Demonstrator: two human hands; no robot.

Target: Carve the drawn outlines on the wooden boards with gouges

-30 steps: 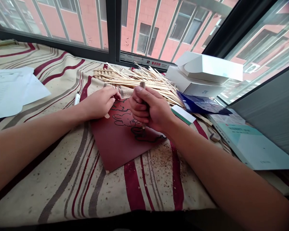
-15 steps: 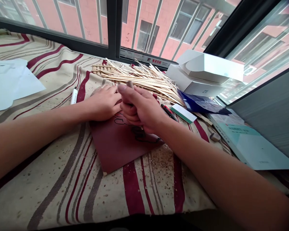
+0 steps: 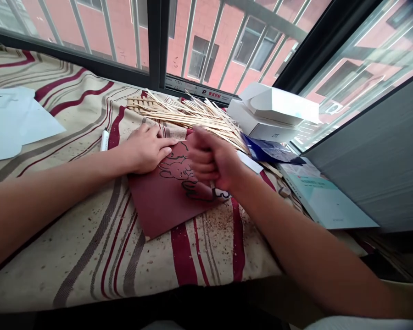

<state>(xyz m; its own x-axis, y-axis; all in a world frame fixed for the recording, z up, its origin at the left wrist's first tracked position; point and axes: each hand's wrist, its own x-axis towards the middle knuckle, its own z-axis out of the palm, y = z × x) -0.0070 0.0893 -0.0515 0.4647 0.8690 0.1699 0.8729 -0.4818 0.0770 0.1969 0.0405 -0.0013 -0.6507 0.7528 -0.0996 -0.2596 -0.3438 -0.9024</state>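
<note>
A dark reddish-brown board (image 3: 165, 206) lies on the striped cloth. It bears a black line drawing (image 3: 174, 170) of a rabbit-like figure with curly shapes. My left hand (image 3: 146, 147) rests flat on the board's upper left part, fingers stretched out. Over the right part of the drawing, my right hand (image 3: 215, 160) is curled into a fist, slightly blurred by motion. It grips what looks like a carving tool (image 3: 213, 184), mostly hidden, with only a short bit showing below the fist. Crumbs and shavings (image 3: 211, 224) are scattered beside the board.
A pile of thin wooden sticks (image 3: 192, 114) lies behind the board by the window. To the right are a white box (image 3: 275, 114), a blue packet (image 3: 271, 151) and a pale green book (image 3: 325, 197). A white marker (image 3: 104, 140) and papers (image 3: 27, 119) lie left.
My right hand has moved right and slightly down, away from my left hand, uncovering more of the drawing. My left hand stays on the board. The camera view has shifted slightly.
</note>
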